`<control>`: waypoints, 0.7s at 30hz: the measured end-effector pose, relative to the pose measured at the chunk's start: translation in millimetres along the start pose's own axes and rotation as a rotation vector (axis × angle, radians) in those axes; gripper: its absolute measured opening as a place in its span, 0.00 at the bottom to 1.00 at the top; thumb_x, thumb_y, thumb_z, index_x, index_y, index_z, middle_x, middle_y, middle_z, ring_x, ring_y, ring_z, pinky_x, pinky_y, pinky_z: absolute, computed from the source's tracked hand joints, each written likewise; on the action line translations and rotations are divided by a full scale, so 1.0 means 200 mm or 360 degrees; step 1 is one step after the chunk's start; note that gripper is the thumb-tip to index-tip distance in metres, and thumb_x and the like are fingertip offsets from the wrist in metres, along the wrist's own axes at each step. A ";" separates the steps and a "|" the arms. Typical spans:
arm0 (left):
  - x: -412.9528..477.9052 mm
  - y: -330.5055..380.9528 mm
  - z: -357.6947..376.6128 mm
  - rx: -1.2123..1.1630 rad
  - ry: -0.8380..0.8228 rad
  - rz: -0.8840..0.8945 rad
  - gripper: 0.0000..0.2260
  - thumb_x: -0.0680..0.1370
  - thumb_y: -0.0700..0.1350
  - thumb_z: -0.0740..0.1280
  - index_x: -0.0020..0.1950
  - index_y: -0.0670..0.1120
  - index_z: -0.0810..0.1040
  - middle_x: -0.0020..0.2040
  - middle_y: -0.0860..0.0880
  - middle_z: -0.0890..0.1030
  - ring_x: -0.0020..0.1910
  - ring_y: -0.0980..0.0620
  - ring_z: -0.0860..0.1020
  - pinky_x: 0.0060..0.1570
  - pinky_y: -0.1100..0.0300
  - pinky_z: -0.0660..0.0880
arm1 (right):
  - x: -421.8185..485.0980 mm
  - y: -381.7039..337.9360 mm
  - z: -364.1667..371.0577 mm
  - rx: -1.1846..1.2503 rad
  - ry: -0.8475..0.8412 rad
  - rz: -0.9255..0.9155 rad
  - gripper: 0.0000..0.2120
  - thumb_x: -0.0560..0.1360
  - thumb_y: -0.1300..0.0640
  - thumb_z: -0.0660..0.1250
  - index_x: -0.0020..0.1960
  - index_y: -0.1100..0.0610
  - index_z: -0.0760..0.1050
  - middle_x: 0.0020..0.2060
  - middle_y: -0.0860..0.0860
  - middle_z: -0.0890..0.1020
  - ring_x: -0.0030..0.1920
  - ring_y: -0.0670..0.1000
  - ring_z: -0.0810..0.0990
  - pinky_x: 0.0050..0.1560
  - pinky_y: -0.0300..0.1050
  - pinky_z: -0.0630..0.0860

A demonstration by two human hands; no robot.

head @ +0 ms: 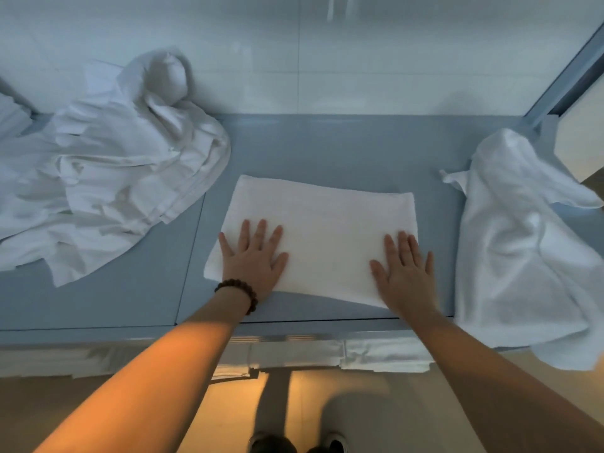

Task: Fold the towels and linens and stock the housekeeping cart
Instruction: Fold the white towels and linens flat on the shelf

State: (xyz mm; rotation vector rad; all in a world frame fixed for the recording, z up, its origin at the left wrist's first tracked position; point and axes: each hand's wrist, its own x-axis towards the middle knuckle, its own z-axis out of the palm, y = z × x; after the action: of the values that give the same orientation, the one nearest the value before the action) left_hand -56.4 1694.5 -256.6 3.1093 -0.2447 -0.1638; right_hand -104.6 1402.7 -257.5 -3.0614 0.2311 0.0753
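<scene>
A folded towel (327, 223) lies flat as a white rectangle in the middle of the grey-blue bench (327, 145), its near long edge close to the bench's front edge. Both hands rest palm down on its near half. The left hand (253, 259) is at the towel's near left corner, its fingers (260, 233) straight and spread apart, gripping nothing; a dark beaded bracelet (238, 294) sits on that wrist. The right hand (405, 273) is at the near right corner, its fingers (403, 245) also straight, lying closer together, with the thumb out to the side and the heel of the hand at the towel's near edge. To the left, apart from the folded towel, a crumpled linen pile (108, 171) spreads over the bench and rises against the pale wall (294, 44). To the right, another loose towel (516, 243) lies rumpled, well apart from the folded one, with its near end hanging over the bench's front edge. Below the front edge, folded white stacks (385, 358) show on a lower level. The toes of dark shoes (271, 444) show on the floor (235, 403).
</scene>
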 end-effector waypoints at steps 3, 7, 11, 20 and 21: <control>-0.08 0.19 -0.01 -0.0090 0.0072 0.0048 0.26 0.81 0.57 0.42 0.79 0.54 0.46 0.80 0.47 0.47 0.78 0.45 0.42 0.71 0.34 0.37 | -0.06 -0.12 0.00 0.0142 -0.0028 0.0160 0.32 0.80 0.39 0.44 0.79 0.54 0.44 0.78 0.56 0.47 0.77 0.55 0.42 0.75 0.59 0.40; -0.23 0.46 0.02 -0.0229 0.0038 0.0360 0.31 0.78 0.63 0.37 0.79 0.54 0.50 0.80 0.46 0.49 0.78 0.45 0.43 0.72 0.38 0.35 | -0.15 -0.29 -0.03 0.0235 -0.0096 0.0215 0.31 0.81 0.41 0.46 0.78 0.57 0.49 0.77 0.60 0.51 0.77 0.59 0.46 0.74 0.57 0.38; -0.24 0.44 0.05 -0.0180 0.0024 0.0249 0.27 0.80 0.62 0.41 0.79 0.57 0.49 0.80 0.50 0.49 0.78 0.46 0.44 0.72 0.38 0.34 | -0.15 -0.25 -0.11 0.0130 0.0209 -0.0067 0.18 0.78 0.48 0.58 0.61 0.58 0.75 0.55 0.60 0.77 0.59 0.63 0.72 0.72 0.60 0.55; -0.33 0.15 0.05 0.0071 -0.0030 0.0744 0.26 0.78 0.65 0.37 0.76 0.63 0.39 0.79 0.54 0.42 0.78 0.46 0.40 0.71 0.41 0.31 | 0.17 -0.01 -0.16 0.0054 -0.0216 -0.0864 0.24 0.80 0.49 0.57 0.76 0.47 0.59 0.78 0.48 0.53 0.77 0.52 0.49 0.76 0.52 0.44; -0.34 0.09 0.05 0.0078 -0.0030 0.0817 0.26 0.79 0.65 0.39 0.76 0.63 0.40 0.79 0.53 0.43 0.78 0.46 0.41 0.72 0.41 0.33 | 0.17 -0.01 -0.16 0.0010 -0.0282 -0.0912 0.25 0.81 0.46 0.56 0.76 0.45 0.56 0.78 0.48 0.51 0.77 0.51 0.49 0.76 0.51 0.46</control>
State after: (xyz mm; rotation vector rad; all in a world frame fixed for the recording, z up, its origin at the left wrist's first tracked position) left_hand -126.2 1687.1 -258.1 2.9657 -1.0375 -0.1751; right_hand -70.0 1396.7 -227.3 -2.9560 -0.6465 0.3047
